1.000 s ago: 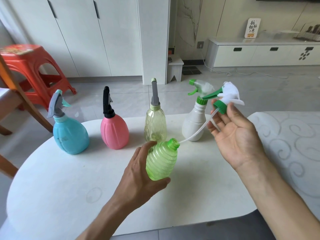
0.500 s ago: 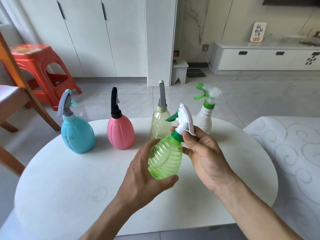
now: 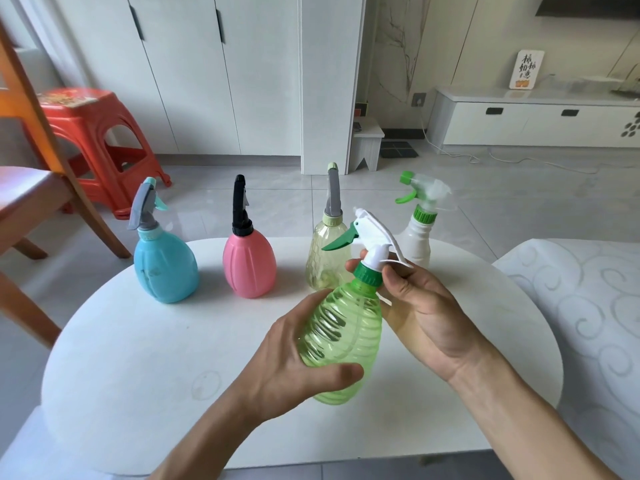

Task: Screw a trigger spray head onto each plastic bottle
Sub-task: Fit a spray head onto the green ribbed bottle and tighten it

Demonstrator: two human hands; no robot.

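Seating now: the white trigger spray head (image 3: 375, 242), clear of the bottle a second ago, sits on the ribbed green bottle (image 3: 341, 337). Left hand (image 3: 294, 362) wraps the body above the table (image 3: 138, 341); right hand (image 3: 415, 306) pinches the green collar (image 3: 367, 274). Threading looks next.

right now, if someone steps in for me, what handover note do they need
Left hand: wrapped around the green bottle, held tilted above the table.
Right hand: fingers at the green collar of the white spray head, which sits on the bottle's neck.
Done: blue bottle, pink bottle, yellowish bottle and white bottle stand in a row with heads on.
Left: tighten this last head, set the bottle down.
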